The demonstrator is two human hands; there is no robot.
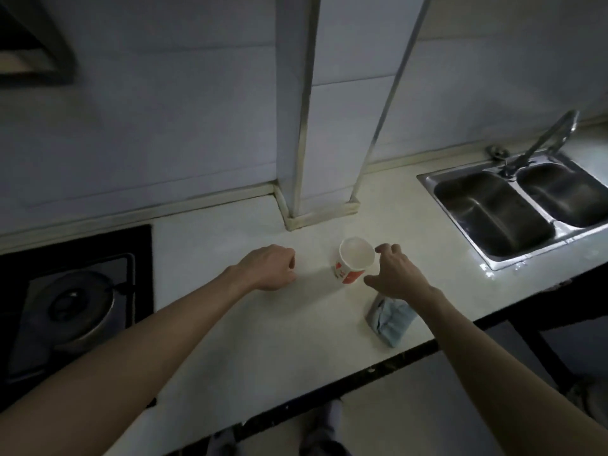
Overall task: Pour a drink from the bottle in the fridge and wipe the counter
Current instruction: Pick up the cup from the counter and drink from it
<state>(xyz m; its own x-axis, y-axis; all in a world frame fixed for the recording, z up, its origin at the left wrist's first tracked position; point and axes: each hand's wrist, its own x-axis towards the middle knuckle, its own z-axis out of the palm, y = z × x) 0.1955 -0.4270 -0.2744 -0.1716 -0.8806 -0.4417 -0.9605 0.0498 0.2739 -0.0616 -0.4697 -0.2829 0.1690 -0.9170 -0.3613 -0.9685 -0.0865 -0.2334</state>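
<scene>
No word, brand name or number can be read anywhere in the dim, soft head view. The only printing is on the paper cup (353,263), which stands on the worktop (230,324) nearer its back edge than its front one. Red patches cover the lower part of its white wall, and the small pale marks in them are too blurred to tell as letters or a logo.
</scene>
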